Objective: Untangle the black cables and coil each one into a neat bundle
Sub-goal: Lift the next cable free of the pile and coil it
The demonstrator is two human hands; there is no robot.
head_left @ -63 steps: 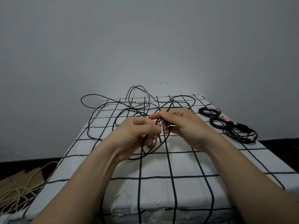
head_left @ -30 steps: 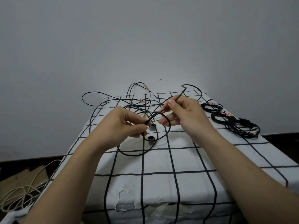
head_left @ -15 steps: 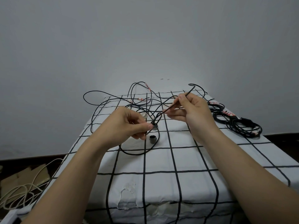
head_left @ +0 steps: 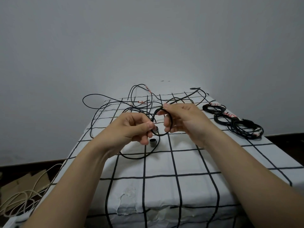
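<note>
While the left hand [head_left: 131, 130] and the right hand [head_left: 185, 119] are held close together above the middle of the counter [head_left: 189, 162], both of them pinch the same black cable [head_left: 171, 122]. The left hand has its thumb and first finger squeezed on the cable, and its other fingers are curled under. The right hand pinches the cable a bit higher up with its thumb and first finger, and a small loop of the cable goes round in front of its other fingers. From the right hand, one end of the cable sticks up toward the far edge of the counter. From the left hand, more of the cable hangs down and makes a big loop that lies on the white cloth with black lines. A small dark round piece [head_left: 152, 142] sits on the cloth just under the left hand. More loose black cables [head_left: 131, 106] lie in a messy pile by the far left corner, and one long loop hangs out past the left edge. Three neat black bundles [head_left: 245, 130] lie in a row along the right edge, near the far right corner, with little red and white tags on them. Down on the floor by the near left corner are pale cords [head_left: 24, 195] and some brown cardboard [head_left: 21, 181].
</note>
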